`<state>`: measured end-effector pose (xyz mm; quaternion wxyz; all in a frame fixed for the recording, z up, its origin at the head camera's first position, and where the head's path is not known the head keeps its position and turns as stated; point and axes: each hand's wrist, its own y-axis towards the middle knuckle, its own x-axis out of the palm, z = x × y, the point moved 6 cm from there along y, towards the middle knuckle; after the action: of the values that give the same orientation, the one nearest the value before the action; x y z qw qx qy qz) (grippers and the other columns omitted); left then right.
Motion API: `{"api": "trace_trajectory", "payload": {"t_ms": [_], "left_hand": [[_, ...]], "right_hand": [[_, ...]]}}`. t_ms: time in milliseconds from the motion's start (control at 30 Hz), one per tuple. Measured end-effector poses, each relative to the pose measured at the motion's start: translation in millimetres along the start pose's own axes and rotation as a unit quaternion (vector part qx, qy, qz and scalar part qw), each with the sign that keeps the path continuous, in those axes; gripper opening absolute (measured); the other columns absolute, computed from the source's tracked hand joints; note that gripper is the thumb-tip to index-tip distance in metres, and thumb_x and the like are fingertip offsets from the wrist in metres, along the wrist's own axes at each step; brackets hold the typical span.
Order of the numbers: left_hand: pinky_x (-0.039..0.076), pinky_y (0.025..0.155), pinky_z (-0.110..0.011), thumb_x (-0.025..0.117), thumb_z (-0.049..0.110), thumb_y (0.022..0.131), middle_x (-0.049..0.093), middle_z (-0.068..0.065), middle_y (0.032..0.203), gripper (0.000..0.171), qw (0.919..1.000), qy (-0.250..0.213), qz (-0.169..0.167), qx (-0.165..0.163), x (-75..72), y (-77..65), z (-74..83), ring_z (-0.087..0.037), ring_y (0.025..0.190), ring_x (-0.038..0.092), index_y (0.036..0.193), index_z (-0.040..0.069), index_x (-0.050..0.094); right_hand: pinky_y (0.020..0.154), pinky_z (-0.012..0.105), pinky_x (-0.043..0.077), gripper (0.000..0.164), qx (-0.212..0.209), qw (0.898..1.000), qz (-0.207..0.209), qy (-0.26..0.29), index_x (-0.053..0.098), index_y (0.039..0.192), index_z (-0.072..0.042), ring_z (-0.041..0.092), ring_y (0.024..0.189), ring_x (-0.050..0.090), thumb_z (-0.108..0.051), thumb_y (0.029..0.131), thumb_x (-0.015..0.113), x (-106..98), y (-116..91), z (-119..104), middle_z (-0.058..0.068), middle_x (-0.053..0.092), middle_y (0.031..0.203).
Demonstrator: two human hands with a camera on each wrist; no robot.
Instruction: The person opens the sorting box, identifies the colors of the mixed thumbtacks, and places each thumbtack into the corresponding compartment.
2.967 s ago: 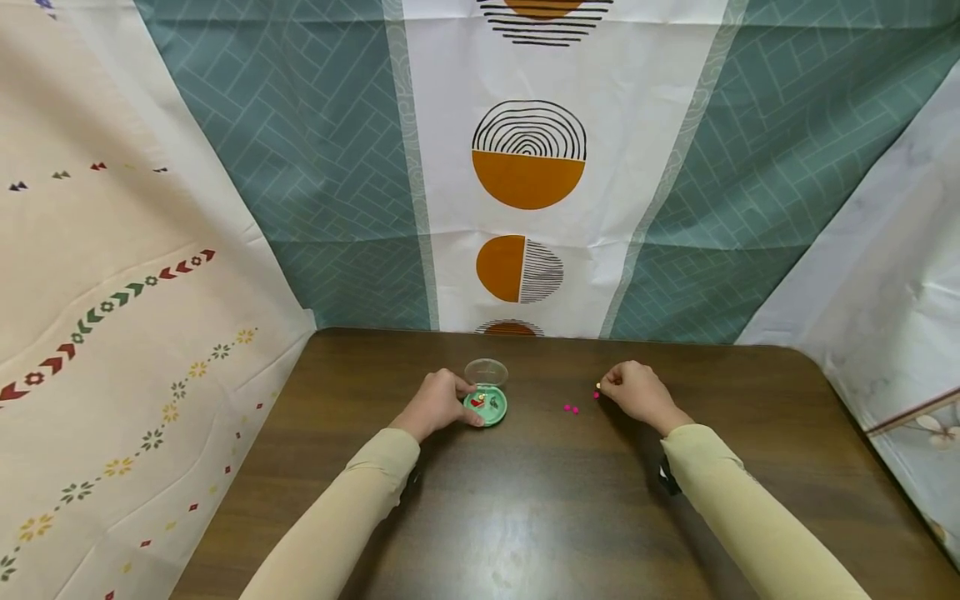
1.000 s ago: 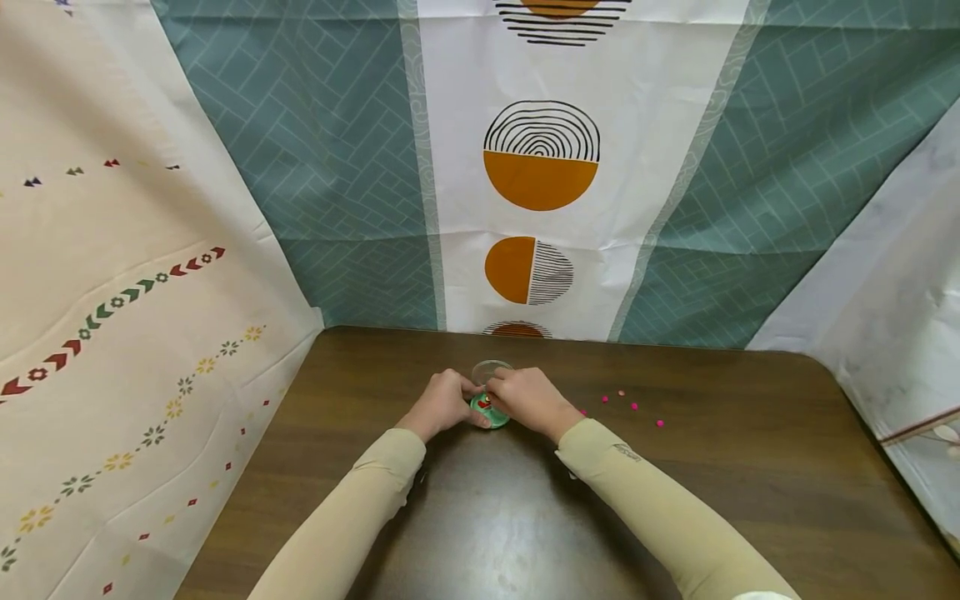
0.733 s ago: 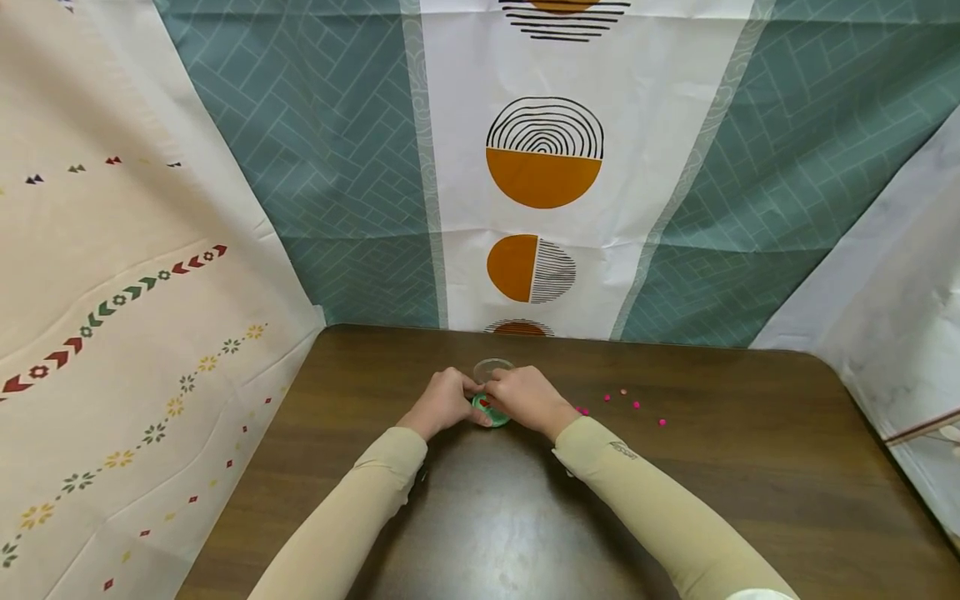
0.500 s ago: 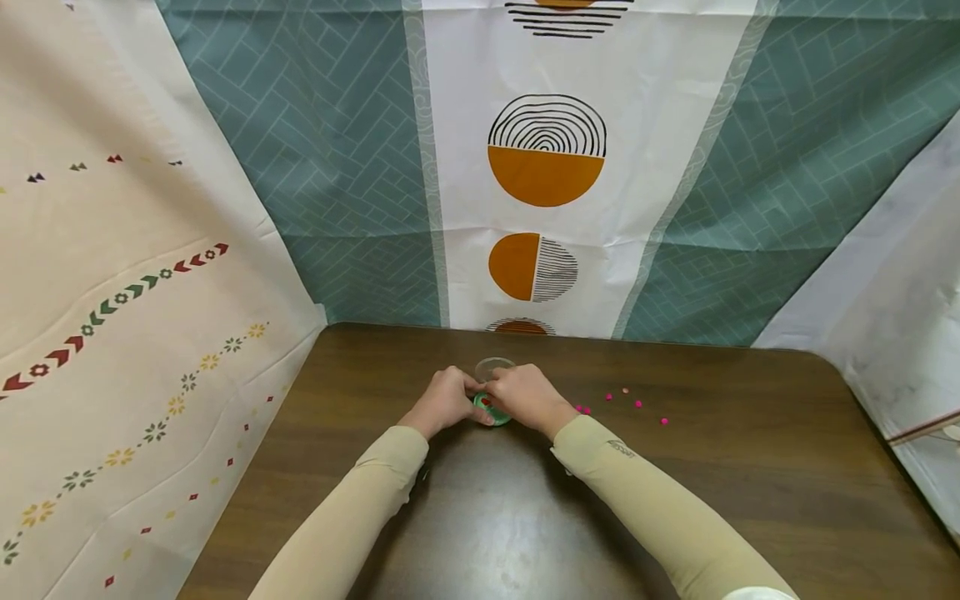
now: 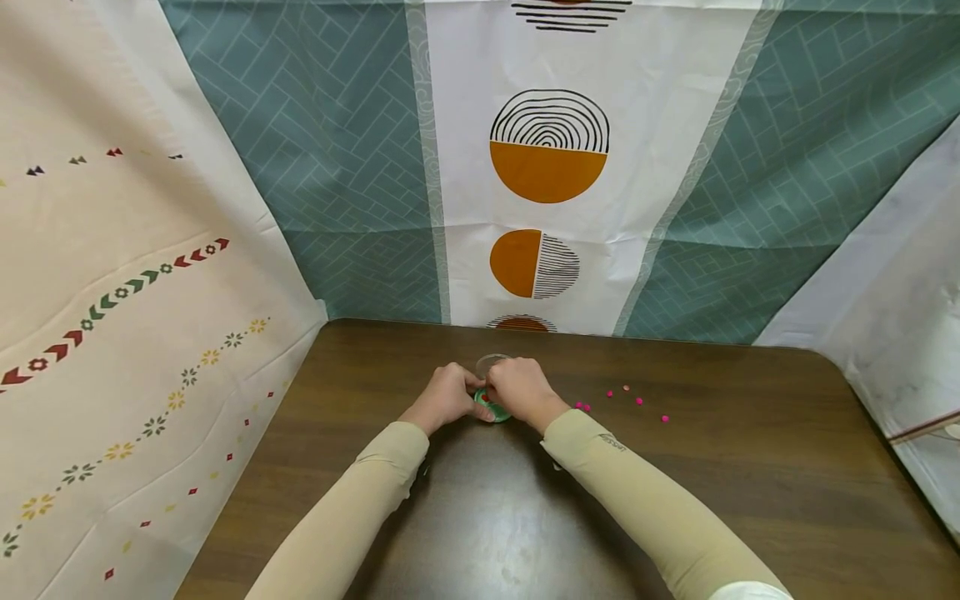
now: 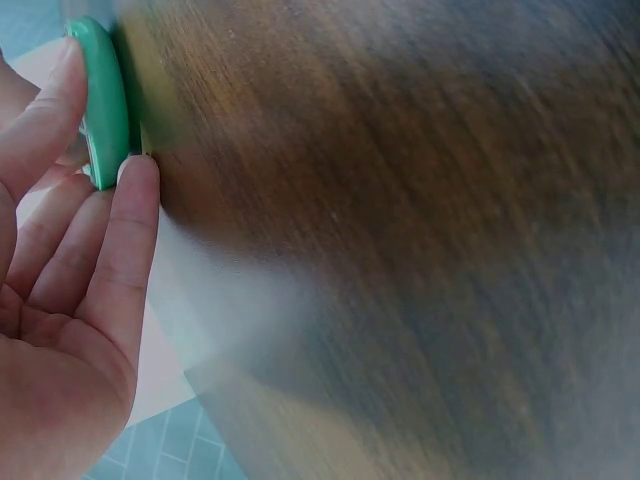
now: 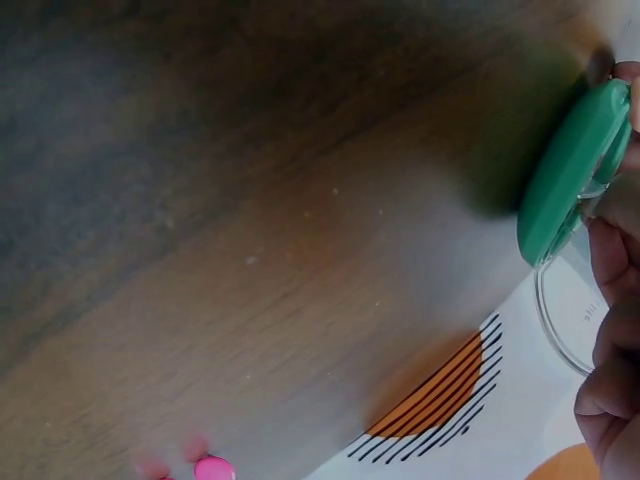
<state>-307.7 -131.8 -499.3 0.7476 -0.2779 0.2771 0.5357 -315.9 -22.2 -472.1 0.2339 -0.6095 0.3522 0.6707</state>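
Note:
A small round green case point(image 5: 497, 412) stands on the brown table, its hinged clear lid point(image 5: 487, 362) tipped back. Something red shows inside the case. My left hand point(image 5: 447, 395) grips the case rim from the left, with the thumb on the near side; its green side point(image 6: 108, 110) shows between thumb and fingers in the left wrist view. Over the case's right part is my right hand point(image 5: 522, 390), fingers curled and fingertips at the open inside. Whether those fingertips pinch anything is hidden. In the right wrist view they meet the green case point(image 7: 568, 185) near its clear lid point(image 7: 545, 310).
Several small pink beads point(image 5: 610, 393) lie scattered on the table to the right of my right hand, with a paler orange bead point(image 5: 626, 387) among them. A patterned cloth point(image 5: 360, 167) hangs behind the table's back edge.
My right hand has gone left from the loose beads, where it pinched a small yellow one, to the green case, and has stayed there. My left hand keeps its grip on the case.

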Motion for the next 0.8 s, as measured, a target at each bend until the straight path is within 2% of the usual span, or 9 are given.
{"api": "trace_trajectory", "payload": {"t_ms": [200, 367, 533, 667, 800], "left_hand": [[0.046, 0.068, -0.023, 0.087, 0.036, 0.055, 0.067, 0.010, 0.091, 0.051, 1.0000, -0.003, -0.001, -0.004, 0.0, 0.3, -0.7, -0.009, 0.086, 0.058, 0.100, 0.016, 0.073], [0.045, 0.071, -0.023, 0.088, 0.038, 0.053, 0.067, 0.010, 0.093, 0.054, 0.9999, 0.004, 0.002, -0.010, -0.1, 0.3, -1.8, -0.008, 0.089, 0.057, 0.101, 0.017, 0.072], [0.045, 0.074, -0.023, 0.088, 0.039, 0.052, 0.066, 0.010, 0.095, 0.055, 0.9998, 0.010, 0.010, -0.010, -0.8, 0.9, -1.7, -0.008, 0.091, 0.056, 0.100, 0.018, 0.073], [0.044, 0.076, -0.023, 0.088, 0.039, 0.053, 0.066, 0.009, 0.099, 0.056, 0.9998, 0.011, 0.011, -0.014, -0.8, 1.4, -1.6, -0.009, 0.095, 0.056, 0.102, 0.018, 0.072], [0.043, 0.080, -0.024, 0.088, 0.040, 0.052, 0.065, 0.009, 0.102, 0.058, 0.9996, 0.018, 0.012, -0.017, -1.3, 2.3, -2.4, -0.010, 0.100, 0.055, 0.104, 0.018, 0.071]], "right_hand": [[0.041, 0.027, 0.036, 0.022, 0.001, 1.000, 0.003, 0.010, 0.058, 0.061, -0.025, 0.009, 0.046, 0.037, -0.022, 0.083, 0.064, 1, 0, 1, -0.010, 0.044, 0.057], [0.048, 0.033, 0.044, 0.010, -0.008, 0.999, -0.012, 0.033, 0.072, 0.080, -0.025, 0.011, 0.054, 0.048, -0.026, 0.086, 0.064, 3, -3, 2, -0.010, 0.056, 0.069], [0.060, 0.032, 0.047, 0.011, -0.006, 0.997, -0.033, 0.076, 0.073, 0.091, -0.026, 0.009, 0.069, 0.056, -0.028, 0.087, 0.063, 3, -10, 5, -0.014, 0.063, 0.083], [0.061, 0.028, 0.045, 0.011, -0.002, 0.993, -0.028, 0.111, 0.073, 0.090, -0.025, 0.004, 0.071, 0.053, -0.026, 0.088, 0.062, -5, -17, 11, -0.016, 0.062, 0.083], [0.062, 0.025, 0.044, 0.011, 0.012, 0.992, -0.004, 0.128, 0.073, 0.092, -0.024, 0.002, 0.074, 0.053, -0.027, 0.088, 0.063, -19, -25, 26, -0.016, 0.061, 0.085]]}}
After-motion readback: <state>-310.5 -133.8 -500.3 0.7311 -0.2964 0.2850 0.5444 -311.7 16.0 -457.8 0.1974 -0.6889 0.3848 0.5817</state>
